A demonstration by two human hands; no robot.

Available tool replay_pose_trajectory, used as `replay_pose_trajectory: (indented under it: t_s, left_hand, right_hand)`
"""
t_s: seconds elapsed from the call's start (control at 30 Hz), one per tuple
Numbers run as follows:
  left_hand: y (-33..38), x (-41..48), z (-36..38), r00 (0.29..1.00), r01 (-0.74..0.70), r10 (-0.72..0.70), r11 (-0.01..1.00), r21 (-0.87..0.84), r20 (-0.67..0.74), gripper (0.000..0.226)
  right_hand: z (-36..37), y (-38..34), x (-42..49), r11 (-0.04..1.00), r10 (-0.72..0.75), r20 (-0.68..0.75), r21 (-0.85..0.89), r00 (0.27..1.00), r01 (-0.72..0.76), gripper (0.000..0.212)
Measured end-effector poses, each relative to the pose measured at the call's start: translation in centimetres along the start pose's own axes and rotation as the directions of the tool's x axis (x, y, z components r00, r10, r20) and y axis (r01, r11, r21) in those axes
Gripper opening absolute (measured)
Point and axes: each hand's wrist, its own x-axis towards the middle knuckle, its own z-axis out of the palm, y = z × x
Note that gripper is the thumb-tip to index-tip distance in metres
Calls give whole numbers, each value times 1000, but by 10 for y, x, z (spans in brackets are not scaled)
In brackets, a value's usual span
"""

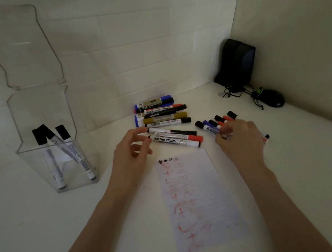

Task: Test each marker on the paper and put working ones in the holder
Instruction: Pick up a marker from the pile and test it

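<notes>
Markers (166, 117) lie heaped on the table (295, 171) beyond the paper (201, 202). Left hand (131, 150) hovers half-open; right hand (239, 137) covers a smaller cluster, its grip hidden. Holder (55, 141) keeps three.

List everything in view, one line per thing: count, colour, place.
holder: one, clear, lid open, far left.
markers in holder: three, black caps, standing inside.
marker pile: about ten, black, red, blue and gold, centre back.
small marker group: several, black, blue and red caps, by the right hand.
paper: one, lined, red and black scribbles, centre front.
speaker: one, black, back corner.
mouse: one, black, right of speaker.
left hand: at the pile's near edge.
right hand: fingers on a marker.
</notes>
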Motion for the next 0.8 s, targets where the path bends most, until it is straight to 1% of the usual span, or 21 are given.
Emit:
replay_pose_trajectory:
  t_s: [0.07,0.1,0.13,0.17,0.2,0.27,0.33,0.4,0.43,0.5,0.53,0.57,0.6,0.67,0.73,0.8]
  left_hand:
    - [1,0,1,1000,-13,12,999,32,5,26]
    - [0,0,1,1000,-19,18,999,51,7,28]
    - [0,0,1,1000,-22,21,998,64,7,29]
    - [-1,0,1,1000,-23,22,997,70,5,30]
    - [-1,1,1,1000,-24,24,997,73,0,31]
    - [-3,1,1,999,-31,32,995,96,-9,32]
    - [-5,1,1,998,-58,62,987,152,-16,33]
    - [-8,0,0,991,-124,133,968,220,-28,31]
    - [-10,0,-1,982,-175,188,942,285,-18,29]
    - [-15,0,-4,951,-294,306,832,470,51,31]
    - [-18,0,-5,934,-338,345,769,543,93,35]
    - [-19,1,-6,928,-353,352,735,578,118,38]
    - [-18,1,-5,933,-344,340,742,576,119,39]
    - [-10,-1,-5,943,-318,326,819,478,68,35]
    - [-1,-1,-8,943,-300,330,892,339,-33,25]
    - [7,1,-12,947,-269,300,935,231,-111,20]
  right_hand:
    - [3,0,-2,994,-19,-10,-111,1000,18,26]
    - [4,-2,-4,994,-35,-22,-106,999,32,30]
    - [4,-7,-5,996,-68,-34,-52,997,66,31]
    - [5,-12,-7,992,-119,-34,28,992,120,27]
    - [6,-18,-9,978,-187,-16,87,982,188,23]
    - [11,-28,-14,946,-319,81,84,944,312,20]
    - [18,-31,-16,933,-359,168,58,918,354,26]
    - [23,-30,-16,926,-378,161,52,912,375,26]
    - [24,-30,-15,919,-394,146,63,907,389,24]
    - [21,-32,-14,902,-421,114,161,900,401,20]
    - [18,-33,-14,896,-407,117,243,906,371,17]
    - [14,-34,-14,889,-378,134,330,916,319,14]
    - [11,-36,-15,876,-347,156,406,925,260,11]
    - [7,-38,-15,835,-314,174,518,933,185,7]
    - [5,-40,-16,808,-347,208,562,914,178,8]
    - [7,-40,-18,814,-412,254,535,875,227,16]
